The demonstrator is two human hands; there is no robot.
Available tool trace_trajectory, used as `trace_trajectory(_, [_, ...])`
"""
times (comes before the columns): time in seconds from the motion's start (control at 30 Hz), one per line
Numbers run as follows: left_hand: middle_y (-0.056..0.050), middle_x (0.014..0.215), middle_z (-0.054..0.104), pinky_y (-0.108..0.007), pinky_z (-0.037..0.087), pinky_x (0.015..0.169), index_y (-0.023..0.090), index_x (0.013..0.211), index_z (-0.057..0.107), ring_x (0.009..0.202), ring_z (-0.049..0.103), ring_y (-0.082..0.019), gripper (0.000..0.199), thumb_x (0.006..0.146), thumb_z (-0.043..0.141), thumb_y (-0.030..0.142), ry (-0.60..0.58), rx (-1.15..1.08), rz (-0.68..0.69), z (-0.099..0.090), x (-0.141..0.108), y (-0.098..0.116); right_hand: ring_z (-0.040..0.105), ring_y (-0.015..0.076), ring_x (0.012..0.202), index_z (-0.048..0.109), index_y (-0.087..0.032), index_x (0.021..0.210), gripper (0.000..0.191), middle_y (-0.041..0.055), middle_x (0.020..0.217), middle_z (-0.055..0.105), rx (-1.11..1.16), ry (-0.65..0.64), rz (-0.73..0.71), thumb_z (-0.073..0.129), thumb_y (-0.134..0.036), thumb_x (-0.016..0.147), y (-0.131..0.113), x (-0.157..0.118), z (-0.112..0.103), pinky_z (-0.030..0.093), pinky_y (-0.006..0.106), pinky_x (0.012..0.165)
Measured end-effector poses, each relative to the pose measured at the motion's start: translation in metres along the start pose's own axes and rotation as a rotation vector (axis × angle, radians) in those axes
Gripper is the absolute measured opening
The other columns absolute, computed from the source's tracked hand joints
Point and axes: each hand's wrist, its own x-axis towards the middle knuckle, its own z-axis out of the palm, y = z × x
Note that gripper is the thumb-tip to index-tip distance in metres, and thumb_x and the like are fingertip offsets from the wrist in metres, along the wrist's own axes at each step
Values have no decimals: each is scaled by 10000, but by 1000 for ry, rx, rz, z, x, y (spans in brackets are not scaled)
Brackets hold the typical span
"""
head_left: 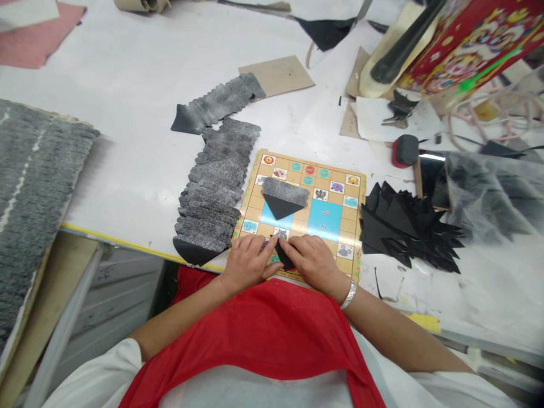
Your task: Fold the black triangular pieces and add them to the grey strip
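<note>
Head view: at the near edge of one flat, printed animal-chess board, the left hand and right hand touch one smooth black piece; whether either pinches it, I cannot tell. Mid-board lies one triangular black piece with a speckled-grey band.

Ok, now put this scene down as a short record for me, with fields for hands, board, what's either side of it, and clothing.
Left hand: fingers near a small black piece
Right hand: fingertips on that piece; grip unclear
Under both: game board with animal pictures
Also on board: one grey-and-black piece, beyond the hands
Left of board: overlapping grey pieces
Right of board: pile of black pointed pieces
Worn: red apron; bracelet, right wrist
</note>
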Motion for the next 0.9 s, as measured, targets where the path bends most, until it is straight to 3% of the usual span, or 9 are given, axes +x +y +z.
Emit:
trace_trajectory(0.27, [-122,1030,609,-386,368,776,173,1189,575,943,528,-265,567,827,468,596,-71,-43,-83,-4,-3,-3,448,205,800,552,-112,1187,310,109,934,598,21,-13,2,411,-224,935,0,5,0,316,338,675])
trace_trajectory(0.37, [-160,1169,589,-393,393,861,111,1191,553,1053,523,-279,552,848,477,537,-11,-92,-129,-4,-3,-5,453,201,815,568,-113,1160,295,108,947,599,48,6,29,406,-220,938,-5,13,3,319,329,692])
trace_trajectory(0.5, [-151,1178,609,-365,403,941,86,1177,544,1097,539,-251,401,890,464,353,61,-135,-29,2,-4,-4,466,197,853,585,-129,1142,281,100,961,604,120,46,71,418,-221,935,-8,20,8,337,315,732])
trace_trajectory(0.73, [-149,1190,610,-377,425,946,104,1128,575,1123,542,-256,313,889,446,259,21,-135,32,6,-8,-4,491,184,831,598,-141,1147,294,94,966,624,135,92,62,399,-196,938,2,-11,7,369,309,726])
trace_trajectory(0.9, [-164,1156,623,-381,408,943,79,1242,512,1100,553,-263,428,893,449,320,25,-117,19,5,-7,-3,494,188,830,577,-133,1183,310,103,978,618,137,72,73,404,-189,932,5,-29,6,381,326,738])
